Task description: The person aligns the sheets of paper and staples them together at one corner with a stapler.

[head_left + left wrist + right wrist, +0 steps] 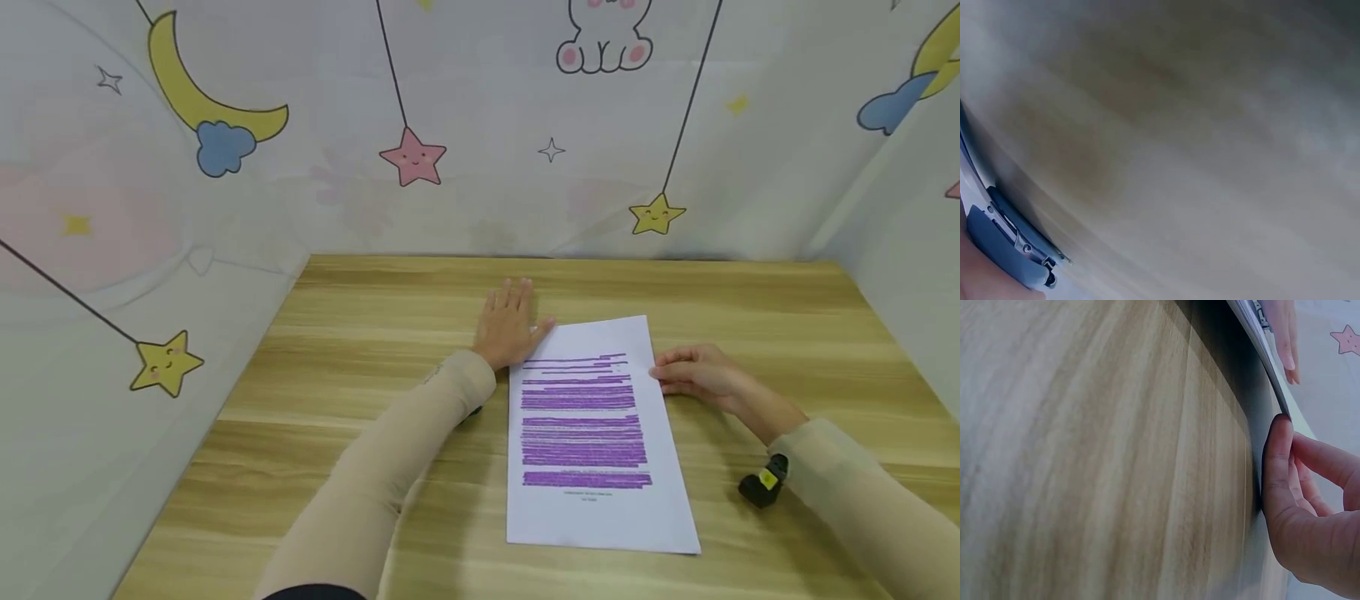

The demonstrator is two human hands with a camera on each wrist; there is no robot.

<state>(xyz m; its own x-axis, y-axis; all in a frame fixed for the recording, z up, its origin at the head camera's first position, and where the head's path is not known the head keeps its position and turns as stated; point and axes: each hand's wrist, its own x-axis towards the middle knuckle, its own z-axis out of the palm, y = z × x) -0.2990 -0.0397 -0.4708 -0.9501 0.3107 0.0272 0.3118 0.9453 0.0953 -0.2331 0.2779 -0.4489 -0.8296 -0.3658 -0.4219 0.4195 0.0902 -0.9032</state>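
A stack of printed paper [592, 521], its text lines marked over in purple, lies on the wooden table. At its upper left corner my left hand [506, 329] presses down, palm down with straight fingers. Under that hand, a blue and metal stapler [1005, 250] shows in the left wrist view; in the head view the hand hides it. My right hand [705, 379] pinches the paper's right edge between thumb and fingers. From the right wrist view, the sheets [1272, 372] are bent up a little off the table at that edge.
The wooden table [360, 350] reaches back to a white curtain [480, 200] printed with stars, moons and clouds. This cloth also hangs along the left and right sides. A small black device [761, 483] is fixed at the right wrist.
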